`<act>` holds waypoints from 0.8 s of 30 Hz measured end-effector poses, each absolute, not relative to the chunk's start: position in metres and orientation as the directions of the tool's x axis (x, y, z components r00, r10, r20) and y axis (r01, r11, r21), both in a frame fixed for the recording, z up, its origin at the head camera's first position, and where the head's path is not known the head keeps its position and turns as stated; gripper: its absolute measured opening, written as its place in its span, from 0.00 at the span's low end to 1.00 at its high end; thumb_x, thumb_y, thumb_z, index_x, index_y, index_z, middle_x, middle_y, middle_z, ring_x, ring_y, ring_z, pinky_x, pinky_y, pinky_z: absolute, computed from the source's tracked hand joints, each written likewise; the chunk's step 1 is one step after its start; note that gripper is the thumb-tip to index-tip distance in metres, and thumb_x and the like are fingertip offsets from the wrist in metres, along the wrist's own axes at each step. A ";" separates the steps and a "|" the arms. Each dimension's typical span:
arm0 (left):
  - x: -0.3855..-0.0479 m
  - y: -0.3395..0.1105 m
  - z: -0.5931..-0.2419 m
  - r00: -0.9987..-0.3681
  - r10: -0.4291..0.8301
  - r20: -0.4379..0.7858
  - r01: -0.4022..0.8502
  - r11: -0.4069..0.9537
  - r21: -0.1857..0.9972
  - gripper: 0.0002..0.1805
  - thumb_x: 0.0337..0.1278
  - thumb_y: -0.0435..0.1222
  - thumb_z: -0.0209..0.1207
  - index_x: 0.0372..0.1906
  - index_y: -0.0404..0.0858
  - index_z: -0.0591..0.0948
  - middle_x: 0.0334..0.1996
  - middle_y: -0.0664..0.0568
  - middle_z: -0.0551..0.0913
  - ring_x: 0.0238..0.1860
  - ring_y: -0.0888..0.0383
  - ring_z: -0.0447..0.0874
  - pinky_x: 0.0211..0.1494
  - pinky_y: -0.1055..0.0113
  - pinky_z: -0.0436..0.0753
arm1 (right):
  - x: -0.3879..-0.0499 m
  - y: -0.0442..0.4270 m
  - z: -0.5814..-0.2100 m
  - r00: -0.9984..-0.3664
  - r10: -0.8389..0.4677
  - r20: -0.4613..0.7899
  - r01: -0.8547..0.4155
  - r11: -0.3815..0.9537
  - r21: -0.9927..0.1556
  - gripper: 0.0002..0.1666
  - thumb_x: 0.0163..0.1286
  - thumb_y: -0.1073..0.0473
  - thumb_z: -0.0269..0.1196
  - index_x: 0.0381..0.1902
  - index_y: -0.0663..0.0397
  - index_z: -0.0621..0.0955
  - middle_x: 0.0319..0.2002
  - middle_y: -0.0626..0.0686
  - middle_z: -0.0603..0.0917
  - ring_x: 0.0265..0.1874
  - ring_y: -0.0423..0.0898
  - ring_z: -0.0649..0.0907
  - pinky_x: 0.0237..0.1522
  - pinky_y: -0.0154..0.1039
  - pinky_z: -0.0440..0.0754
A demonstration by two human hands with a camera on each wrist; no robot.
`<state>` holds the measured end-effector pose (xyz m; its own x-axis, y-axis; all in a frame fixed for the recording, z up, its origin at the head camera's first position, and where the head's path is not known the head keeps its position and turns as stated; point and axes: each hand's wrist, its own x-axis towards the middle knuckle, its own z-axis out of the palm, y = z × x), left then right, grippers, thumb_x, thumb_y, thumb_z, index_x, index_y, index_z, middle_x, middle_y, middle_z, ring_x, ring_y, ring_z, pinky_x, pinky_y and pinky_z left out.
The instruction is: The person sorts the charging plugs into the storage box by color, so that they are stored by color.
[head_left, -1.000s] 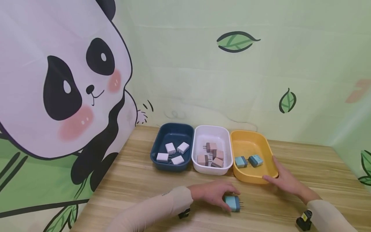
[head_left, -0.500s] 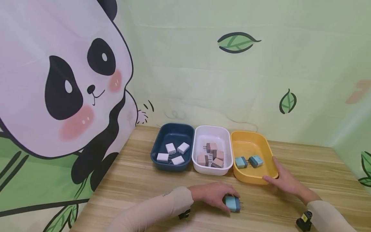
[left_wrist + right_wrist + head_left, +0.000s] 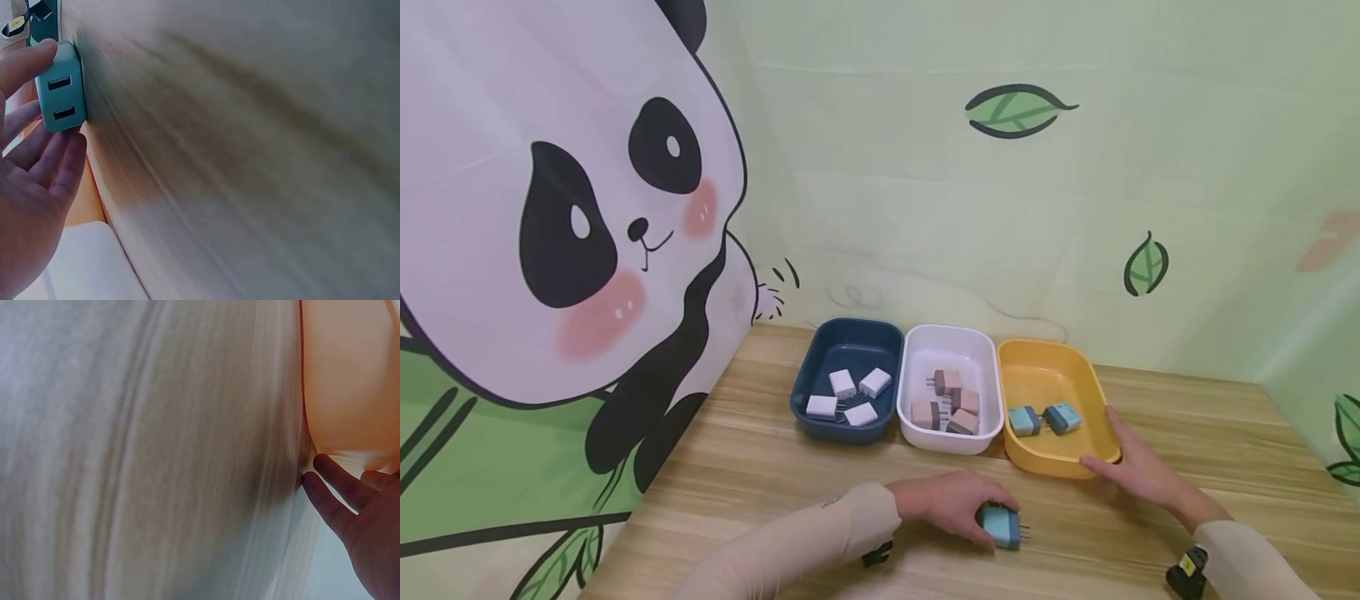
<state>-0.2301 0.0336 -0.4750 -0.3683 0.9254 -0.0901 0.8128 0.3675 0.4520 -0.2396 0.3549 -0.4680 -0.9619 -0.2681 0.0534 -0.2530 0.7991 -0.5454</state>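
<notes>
A light-blue charger plug (image 3: 1001,527) with a darker blue prong end lies on the wooden table in the head view. My left hand (image 3: 951,506) holds it between thumb and fingers, its metal prongs pointing right. In the left wrist view, two USB slots show on the near face of the charger plug (image 3: 60,94). My right hand (image 3: 1141,468) rests at the front right corner of the yellow bin (image 3: 1048,465), thumb at the front wall and fingers along the side, mostly straight. Two more blue charger plugs (image 3: 1062,417) lie inside that bin.
Left of the yellow bin stands a white bin (image 3: 946,442) with several pink-and-grey charger plugs. Beside it, a navy bin (image 3: 842,433) holds several white plugs. Behind the wooden table (image 3: 1187,417) hangs a green backdrop (image 3: 887,167) with a panda and leaves.
</notes>
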 end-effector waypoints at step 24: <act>-0.235 0.028 -0.472 -0.413 0.905 -0.099 0.765 0.403 0.501 0.27 0.54 0.42 0.65 0.61 0.47 0.74 0.48 0.63 0.77 0.40 0.72 0.71 0.41 0.82 0.70 | -0.237 0.351 -0.463 -0.962 -0.268 0.045 -0.249 0.805 -0.539 0.60 0.64 0.45 0.63 0.70 0.76 0.40 0.66 0.80 0.48 0.62 0.75 0.58 0.58 0.68 0.58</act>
<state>-0.2353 0.0282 -0.4725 -0.4127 0.9055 -0.0986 0.7654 0.4035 0.5014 -0.2371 0.3511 -0.4635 -0.9623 -0.2682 0.0449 -0.2494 0.8046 -0.5389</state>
